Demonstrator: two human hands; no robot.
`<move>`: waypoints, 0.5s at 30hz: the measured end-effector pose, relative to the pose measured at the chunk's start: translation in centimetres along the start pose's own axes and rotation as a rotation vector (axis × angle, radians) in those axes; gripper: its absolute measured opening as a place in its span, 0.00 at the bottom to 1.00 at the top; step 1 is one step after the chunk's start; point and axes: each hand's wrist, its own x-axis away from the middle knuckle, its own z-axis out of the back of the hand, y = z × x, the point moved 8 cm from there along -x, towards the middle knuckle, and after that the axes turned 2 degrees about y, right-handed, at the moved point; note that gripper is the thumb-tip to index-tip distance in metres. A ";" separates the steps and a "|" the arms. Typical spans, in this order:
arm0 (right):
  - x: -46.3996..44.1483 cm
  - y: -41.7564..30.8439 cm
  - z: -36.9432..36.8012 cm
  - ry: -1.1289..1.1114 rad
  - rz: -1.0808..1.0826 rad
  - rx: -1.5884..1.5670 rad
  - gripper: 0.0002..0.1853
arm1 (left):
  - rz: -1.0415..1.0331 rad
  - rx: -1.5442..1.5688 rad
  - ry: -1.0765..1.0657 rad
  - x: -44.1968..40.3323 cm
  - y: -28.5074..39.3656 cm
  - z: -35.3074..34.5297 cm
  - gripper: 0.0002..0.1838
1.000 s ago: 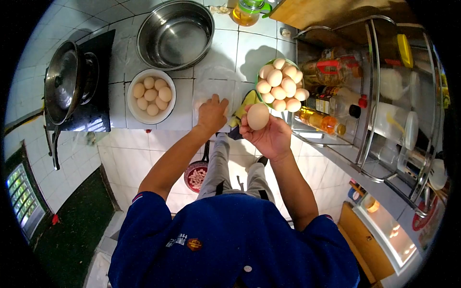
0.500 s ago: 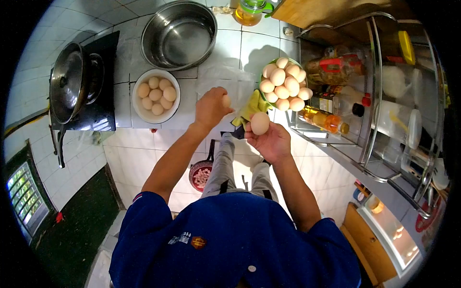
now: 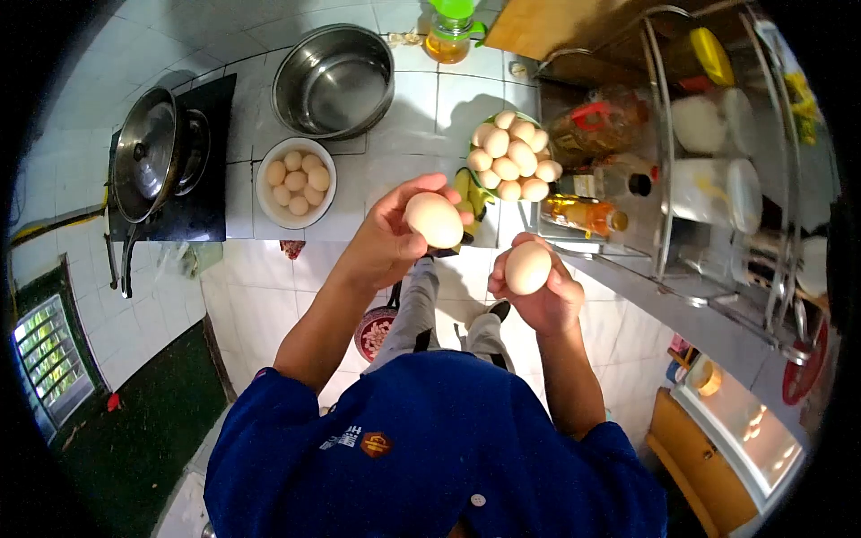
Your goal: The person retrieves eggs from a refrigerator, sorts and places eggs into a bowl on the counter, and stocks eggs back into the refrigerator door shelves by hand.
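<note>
My left hand [image 3: 387,235] holds a pale brown egg [image 3: 435,221] between thumb and fingers, raised in front of the counter edge. In my right hand [image 3: 549,300] another egg [image 3: 527,268] rests on the fingers, with the thumb at its side. A white bowl [image 3: 262,193] with several eggs stands on the counter to the left of my hands. Beyond my right hand, a green-rimmed bowl [image 3: 473,142] is heaped with eggs. A yellow-green cloth or glove [image 3: 474,190] lies beside that heap, partly hidden behind my left fingers.
A large steel pot [image 3: 285,85] stands behind the white bowl. At left, a lidded pan [image 3: 145,154] sits on the black stove [image 3: 218,179]. A metal rack [image 3: 662,179] with bottles and jars borders the right. A green-lidded jug [image 3: 448,40] stands at the back.
My left hand has lifted its egg toward me and turned so the egg shows fully. My right hand has moved right and slightly down with its egg. The view has shifted a little.
</note>
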 end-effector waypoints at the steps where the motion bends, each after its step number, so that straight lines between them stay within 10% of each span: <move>1: 1.0 -0.8 -0.8 -0.090 0.029 -0.024 0.35 | -0.008 0.040 -0.061 0.4 -0.3 -1.8 0.40; 15: 28.9 -13.0 -0.8 -0.059 0.632 0.066 0.34 | 0.338 0.391 -0.628 7.5 -14.3 -29.7 0.35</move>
